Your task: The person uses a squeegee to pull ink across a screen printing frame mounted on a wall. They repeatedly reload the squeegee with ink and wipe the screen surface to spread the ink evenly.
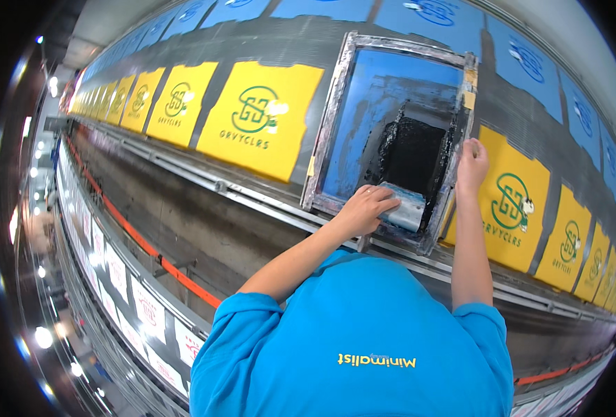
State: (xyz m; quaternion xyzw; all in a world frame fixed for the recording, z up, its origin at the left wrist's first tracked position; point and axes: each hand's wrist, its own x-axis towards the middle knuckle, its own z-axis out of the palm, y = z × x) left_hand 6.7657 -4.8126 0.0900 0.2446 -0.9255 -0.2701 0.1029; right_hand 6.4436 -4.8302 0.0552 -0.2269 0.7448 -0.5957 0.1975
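Observation:
A screen printing frame (pixel 327 132) with blue mesh lies on the long table in front of me. Black ink (pixel 413 154) makes a thick dark patch on the mesh, with smears around it. My left hand (pixel 369 210) grips a wide, flat squeegee (pixel 406 210) at the near end of the frame, just below the ink. The fingers lie over the squeegee's left part. My right hand (pixel 472 167) is closed at the frame's right edge, its fingers curled against the rim. What lies beneath the mesh is hidden.
Yellow fabric pieces (pixel 263 118) with green prints lie in a row on both sides of the frame. Blue printed pieces (pixel 530 62) line the far side. A metal rail (pixel 252 194) runs along the near edge. Behind me, white printed pieces (pixel 148 309) lie beyond an orange bar (pixel 141 240).

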